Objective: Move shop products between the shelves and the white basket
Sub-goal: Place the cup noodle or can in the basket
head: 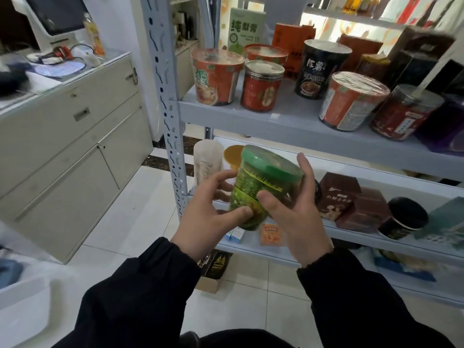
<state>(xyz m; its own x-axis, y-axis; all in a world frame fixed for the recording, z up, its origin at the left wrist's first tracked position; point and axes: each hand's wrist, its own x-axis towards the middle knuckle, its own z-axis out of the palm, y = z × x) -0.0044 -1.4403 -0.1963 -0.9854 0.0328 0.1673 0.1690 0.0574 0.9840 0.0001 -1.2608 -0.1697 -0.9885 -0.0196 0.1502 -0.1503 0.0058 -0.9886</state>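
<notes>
Far left of the green cup (261,187), a cream cabinet (62,136) with drawers. Up and left of the cup, on the grey shelf (276,116): an orange noodle cup (216,79), a red-labelled jar (261,89) and, behind, a pale green box (247,27) printed 纯梨膏. Gripped in mid-air before the shelving by both hands, the green cup itself, tilted, small print on its side too blurred to read. Left hand (206,222) curled round the lower wall, thumb across the front; right hand (301,222) clasping the right side, thumb on the label, fingers behind the rim. Up and right, a black canister (321,69) with white characters; right, lower shelf, a brown box (337,194).
</notes>
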